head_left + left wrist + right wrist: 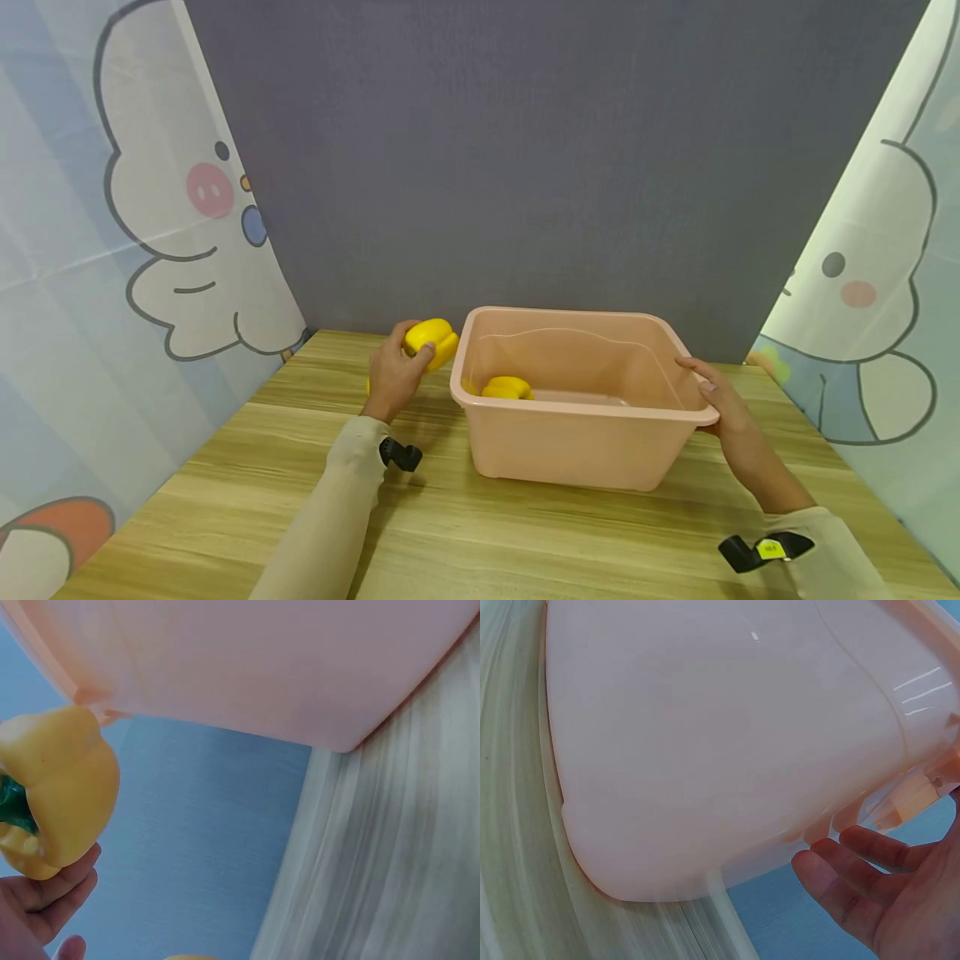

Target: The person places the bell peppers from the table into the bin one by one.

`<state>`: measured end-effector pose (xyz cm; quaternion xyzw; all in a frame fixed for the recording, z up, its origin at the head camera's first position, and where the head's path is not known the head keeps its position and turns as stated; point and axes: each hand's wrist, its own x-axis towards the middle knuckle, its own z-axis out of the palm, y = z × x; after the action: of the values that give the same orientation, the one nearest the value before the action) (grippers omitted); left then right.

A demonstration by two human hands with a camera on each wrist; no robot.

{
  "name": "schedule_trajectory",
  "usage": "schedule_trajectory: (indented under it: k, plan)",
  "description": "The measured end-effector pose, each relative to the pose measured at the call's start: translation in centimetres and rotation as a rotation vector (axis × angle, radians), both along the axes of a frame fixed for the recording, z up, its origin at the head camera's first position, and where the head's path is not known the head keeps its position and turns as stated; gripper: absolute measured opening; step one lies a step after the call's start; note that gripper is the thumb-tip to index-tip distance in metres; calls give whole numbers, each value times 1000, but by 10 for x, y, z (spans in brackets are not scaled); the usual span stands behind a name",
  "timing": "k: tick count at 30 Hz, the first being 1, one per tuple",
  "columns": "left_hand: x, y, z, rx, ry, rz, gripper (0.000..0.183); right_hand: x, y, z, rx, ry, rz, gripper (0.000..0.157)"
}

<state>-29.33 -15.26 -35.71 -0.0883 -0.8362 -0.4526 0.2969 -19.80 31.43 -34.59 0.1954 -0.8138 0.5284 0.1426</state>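
Note:
My left hand point(395, 375) holds a yellow bell pepper point(433, 342) just left of the bin's rim, above the tabletop. In the left wrist view, this bell pepper point(71, 780) shows its green stem end, with fingers beneath it. A pink plastic bin point(570, 446) stands upright on the table. Inside, near its left end, lies another yellow bell pepper point(507, 388). On the bin's right end, my right hand point(723, 408) grips the rim, thumb over the top. The right wrist view has several fingers point(840, 889) against the outside, under the rim.
Behind my left wrist, a sliver of another yellow thing point(368, 386) peeks out, mostly hidden. The wood-grain table point(247, 467) ends at a dark grey panel point(555, 167) behind the bin. Cartoon-printed curtains point(67, 275) hang at both sides.

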Motion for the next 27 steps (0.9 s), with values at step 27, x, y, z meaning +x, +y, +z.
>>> schedule_trajectory:
  k: [27]
  plan:
    - [11, -2, 23, 60, 29, -13, 43, 2, -2, 2, -6, 4, 9, 49]
